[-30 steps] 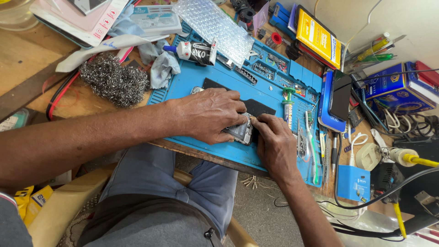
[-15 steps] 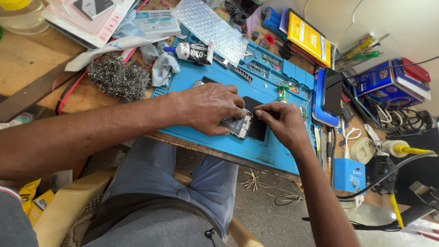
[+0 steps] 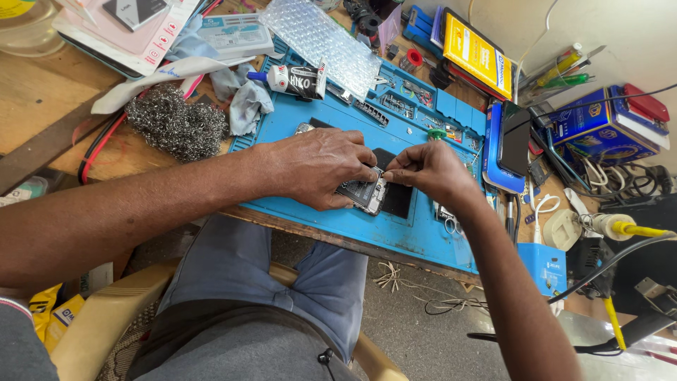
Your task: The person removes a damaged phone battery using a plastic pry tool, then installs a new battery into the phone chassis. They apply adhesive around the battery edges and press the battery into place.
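From the head view, my left hand (image 3: 317, 169) presses the opened phone (image 3: 363, 192) onto the blue mat (image 3: 395, 226) at the desk's near edge. My right hand (image 3: 430, 169), pinched narrow, has lifted from flat to its top edge, so I judge fine work there.

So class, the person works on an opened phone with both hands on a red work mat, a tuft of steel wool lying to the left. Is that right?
Not quite: the head view shows the work mat is blue, not red. Both the left hand and right hand are on the opened phone, steel wool lying to the left.

mat (image 3: 367, 226): blue | box (image 3: 478, 53): yellow | wire wool (image 3: 173, 123): grey | cable (image 3: 99, 144): red
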`<state>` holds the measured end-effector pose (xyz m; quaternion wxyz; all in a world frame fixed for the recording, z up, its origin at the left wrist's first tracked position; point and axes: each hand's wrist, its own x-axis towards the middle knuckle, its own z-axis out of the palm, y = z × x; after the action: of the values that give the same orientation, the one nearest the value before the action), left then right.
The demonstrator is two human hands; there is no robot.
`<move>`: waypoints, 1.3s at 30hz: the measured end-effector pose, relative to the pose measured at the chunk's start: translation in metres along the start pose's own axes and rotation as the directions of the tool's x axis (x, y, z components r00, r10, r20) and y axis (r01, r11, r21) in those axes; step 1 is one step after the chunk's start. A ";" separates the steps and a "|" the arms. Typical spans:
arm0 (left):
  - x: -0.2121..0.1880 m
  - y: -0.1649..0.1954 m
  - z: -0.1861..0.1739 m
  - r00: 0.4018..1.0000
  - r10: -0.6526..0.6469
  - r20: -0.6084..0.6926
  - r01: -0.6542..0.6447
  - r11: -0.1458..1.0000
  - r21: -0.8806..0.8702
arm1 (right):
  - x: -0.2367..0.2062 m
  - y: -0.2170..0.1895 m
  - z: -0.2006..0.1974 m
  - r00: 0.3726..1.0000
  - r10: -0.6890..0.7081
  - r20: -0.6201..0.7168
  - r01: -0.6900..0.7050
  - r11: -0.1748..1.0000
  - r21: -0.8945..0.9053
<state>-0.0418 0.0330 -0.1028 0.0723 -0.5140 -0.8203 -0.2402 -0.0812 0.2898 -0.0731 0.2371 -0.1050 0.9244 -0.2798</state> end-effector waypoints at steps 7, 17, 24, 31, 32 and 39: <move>-0.002 -0.001 -0.001 1.000 0.002 -0.018 -0.002 1.000 -0.016 | 0.020 0.000 -0.012 0.980 0.000 0.198 -0.022 0.994 0.107; -0.004 -0.008 0.004 1.000 -0.004 -0.030 0.002 0.999 -0.041 | 0.018 -0.009 -0.014 0.976 0.013 0.216 -0.019 0.999 0.027; -0.004 -0.011 0.006 0.998 0.019 -0.054 -0.021 0.999 -0.037 | 0.019 -0.016 -0.011 0.982 0.013 0.188 0.003 0.997 -0.081; -0.003 -0.011 0.005 0.998 0.033 -0.050 -0.034 0.999 -0.025 | 0.011 -0.021 -0.006 0.993 0.014 0.118 0.003 0.989 -0.147; -0.003 -0.011 0.005 0.997 0.040 -0.064 -0.041 0.999 -0.022 | 0.011 -0.021 -0.005 0.994 0.011 0.109 0.008 0.984 -0.177; -0.004 -0.009 0.003 0.999 0.037 -0.038 -0.038 0.999 -0.030 | 0.013 -0.024 -0.002 0.994 -0.064 0.089 0.091 0.936 -0.341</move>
<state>-0.0475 0.0283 -0.1101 0.0844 -0.5257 -0.8053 -0.2608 -0.0919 0.2672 -0.0630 0.2390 -0.1919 0.9444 -0.1185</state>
